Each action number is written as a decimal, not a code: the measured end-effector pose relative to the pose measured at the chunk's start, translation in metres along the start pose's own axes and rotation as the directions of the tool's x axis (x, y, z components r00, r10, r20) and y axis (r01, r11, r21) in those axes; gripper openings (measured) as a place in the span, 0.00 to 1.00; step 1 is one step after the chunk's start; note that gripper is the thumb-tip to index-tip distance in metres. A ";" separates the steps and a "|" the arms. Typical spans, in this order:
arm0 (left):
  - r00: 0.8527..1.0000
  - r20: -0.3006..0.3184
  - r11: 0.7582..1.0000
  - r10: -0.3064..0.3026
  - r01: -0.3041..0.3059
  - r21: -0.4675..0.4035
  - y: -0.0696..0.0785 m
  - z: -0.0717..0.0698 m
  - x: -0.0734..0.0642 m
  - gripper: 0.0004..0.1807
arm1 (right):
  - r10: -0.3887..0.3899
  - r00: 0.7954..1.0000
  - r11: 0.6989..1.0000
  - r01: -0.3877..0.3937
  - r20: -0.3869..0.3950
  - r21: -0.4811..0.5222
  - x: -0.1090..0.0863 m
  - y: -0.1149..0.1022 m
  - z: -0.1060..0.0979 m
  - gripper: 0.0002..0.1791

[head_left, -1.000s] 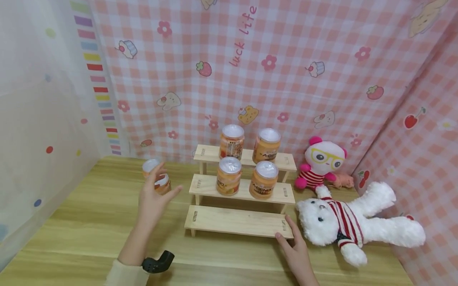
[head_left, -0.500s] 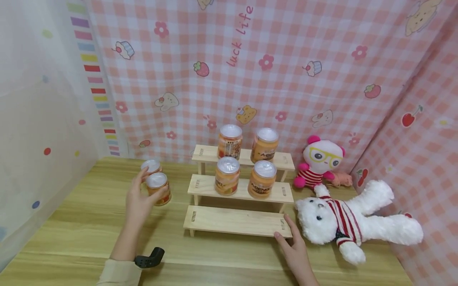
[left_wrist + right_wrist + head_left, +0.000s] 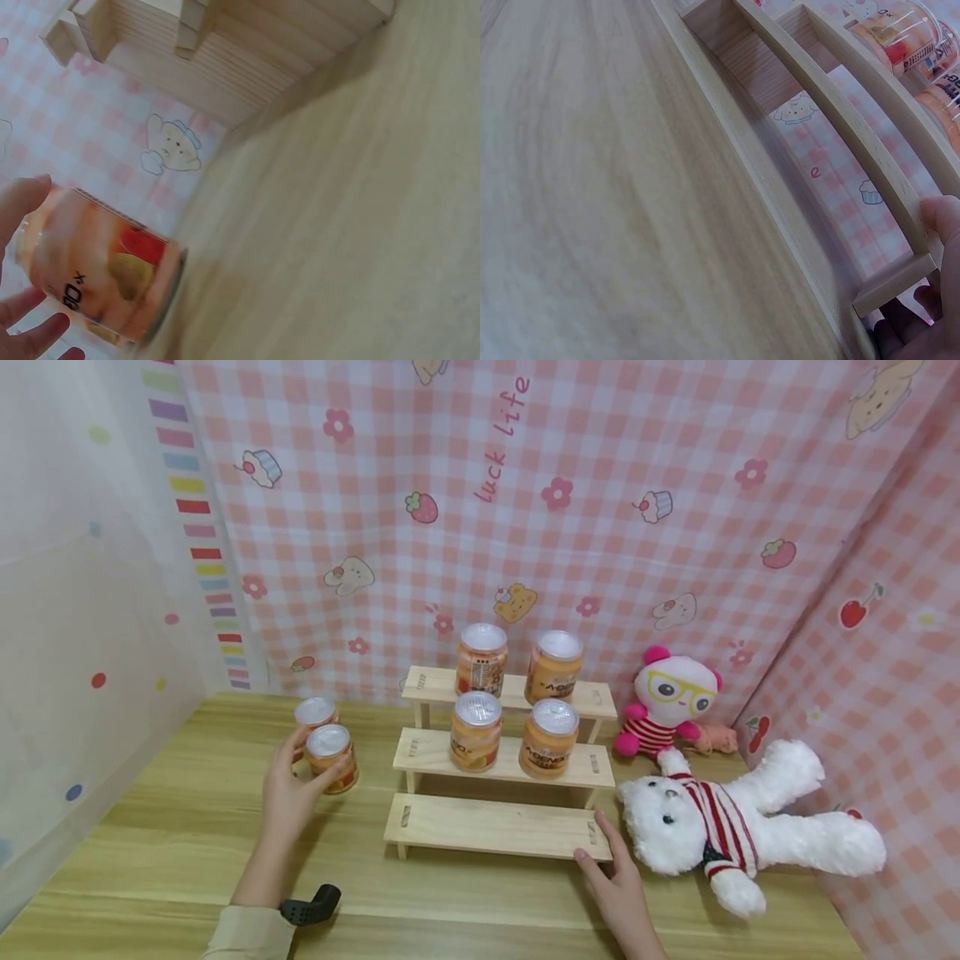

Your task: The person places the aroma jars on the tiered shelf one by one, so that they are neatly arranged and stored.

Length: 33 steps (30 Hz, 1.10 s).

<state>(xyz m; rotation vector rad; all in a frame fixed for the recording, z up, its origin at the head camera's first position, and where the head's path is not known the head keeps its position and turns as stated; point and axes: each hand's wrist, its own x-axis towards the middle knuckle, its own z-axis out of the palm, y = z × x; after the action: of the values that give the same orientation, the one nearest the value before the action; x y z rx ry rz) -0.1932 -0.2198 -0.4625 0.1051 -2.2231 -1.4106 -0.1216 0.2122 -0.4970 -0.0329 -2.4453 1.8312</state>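
Observation:
My left hand (image 3: 288, 789) holds an orange-labelled fruit can (image 3: 330, 760) on the left of the table, its thumb on the near right side. In the left wrist view the fruit can (image 3: 105, 262) shows a fruit picture, with the thumb on one side and fingertips at the other. Another fruit can (image 3: 316, 711) stands just behind, partly covered. My right hand (image 3: 621, 893) grips the right end of the three-step wooden display stand (image 3: 498, 825) at its lowest step. In the right wrist view the thumb lies on the board and fingers curl near the leg.
Two fruit cans (image 3: 480, 660) stand on the top step and two more fruit cans (image 3: 476, 732) on the middle step. To the right lie a white plush bear (image 3: 727, 827) and a pink panda doll (image 3: 671, 697). A checked cloth (image 3: 615, 460) hangs behind.
My left hand has moved left and down around the front can, which now stands in plainer view. The right hand has stayed on the stand's lowest step.

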 end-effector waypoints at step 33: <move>0.999 -0.052 0.988 0.007 -0.015 -0.154 -0.024 0.020 -0.002 0.41 | -0.008 1.000 0.998 0.008 -0.003 -0.055 -0.001 0.000 0.000 0.38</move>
<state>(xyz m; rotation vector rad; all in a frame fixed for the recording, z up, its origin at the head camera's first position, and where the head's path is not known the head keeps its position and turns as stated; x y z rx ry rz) -0.2048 -0.2132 -0.4908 0.0745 -2.0624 -1.5507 -0.1205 0.2121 -0.4970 -0.0292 -2.4902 1.7586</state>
